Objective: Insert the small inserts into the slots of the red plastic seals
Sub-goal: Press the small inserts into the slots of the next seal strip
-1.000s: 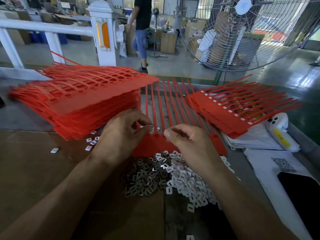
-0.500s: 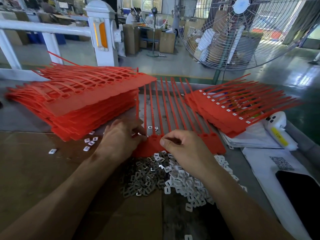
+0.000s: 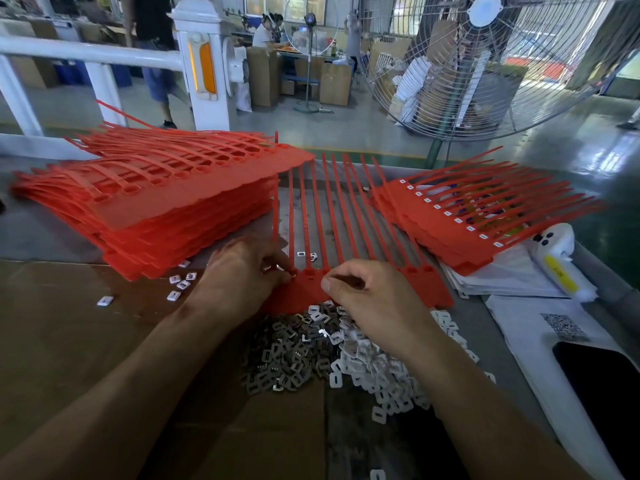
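Observation:
A sheet of joined red plastic seals [image 3: 429,289] lies flat in the middle, its long straps pointing away from me. My left hand [image 3: 242,275] pinches a small insert at the leftmost slot of this sheet. My right hand [image 3: 367,292] hovers over the sheet's near edge with fingers curled; what it holds is hidden. A heap of small metal and white plastic inserts [image 3: 332,355] lies just in front of the sheet.
A tall stack of red seal sheets [image 3: 156,199] sits at left, a smaller fitted stack [image 3: 460,223] at right. Loose inserts [image 3: 180,284] lie by the left stack. A white device [image 3: 557,258], papers and a black phone [image 3: 602,382] are at right. A big fan [image 3: 485,60] stands behind.
Both hands have moved down onto the sheet's near edge. My left hand has reached the leftmost slot. A person in the background has walked to the left.

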Tool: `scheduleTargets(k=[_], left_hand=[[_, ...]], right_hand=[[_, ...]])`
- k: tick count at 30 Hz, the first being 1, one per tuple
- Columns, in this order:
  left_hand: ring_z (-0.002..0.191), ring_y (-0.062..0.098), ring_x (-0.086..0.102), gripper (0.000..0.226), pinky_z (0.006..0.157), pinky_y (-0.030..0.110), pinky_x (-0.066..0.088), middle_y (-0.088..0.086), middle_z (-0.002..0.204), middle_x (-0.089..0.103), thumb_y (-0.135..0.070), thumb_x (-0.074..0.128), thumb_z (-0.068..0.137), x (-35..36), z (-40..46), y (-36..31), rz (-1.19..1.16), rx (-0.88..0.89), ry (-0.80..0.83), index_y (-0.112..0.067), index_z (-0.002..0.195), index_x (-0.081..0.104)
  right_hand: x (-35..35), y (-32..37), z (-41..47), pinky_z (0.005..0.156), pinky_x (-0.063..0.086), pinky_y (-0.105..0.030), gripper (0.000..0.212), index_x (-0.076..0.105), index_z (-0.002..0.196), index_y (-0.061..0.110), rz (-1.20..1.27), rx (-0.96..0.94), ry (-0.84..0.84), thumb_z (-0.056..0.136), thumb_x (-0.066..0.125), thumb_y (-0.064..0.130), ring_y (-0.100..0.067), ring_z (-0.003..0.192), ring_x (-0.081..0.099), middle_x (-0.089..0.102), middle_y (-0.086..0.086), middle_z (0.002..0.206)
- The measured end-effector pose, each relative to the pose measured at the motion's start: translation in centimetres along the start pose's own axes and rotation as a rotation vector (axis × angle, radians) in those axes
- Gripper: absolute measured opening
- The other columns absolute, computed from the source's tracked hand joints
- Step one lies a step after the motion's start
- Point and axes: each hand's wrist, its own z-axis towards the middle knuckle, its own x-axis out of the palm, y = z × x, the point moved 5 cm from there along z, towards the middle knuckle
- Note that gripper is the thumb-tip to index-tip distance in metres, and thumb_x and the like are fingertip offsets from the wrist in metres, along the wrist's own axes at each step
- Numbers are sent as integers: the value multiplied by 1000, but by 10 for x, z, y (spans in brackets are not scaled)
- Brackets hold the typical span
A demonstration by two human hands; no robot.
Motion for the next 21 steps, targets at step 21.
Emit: scheduleTargets(k=[21], left_hand=[[95, 11, 60, 20, 89, 38, 51, -17, 92, 64, -21, 77, 83, -2, -4, -10, 160, 188, -27, -40, 90, 75]], right_hand=[[26, 34, -16, 102, 37, -39, 14, 75, 101, 36, -455, -414, 239, 90, 73, 46, -6, 101, 52, 61, 15, 100]])
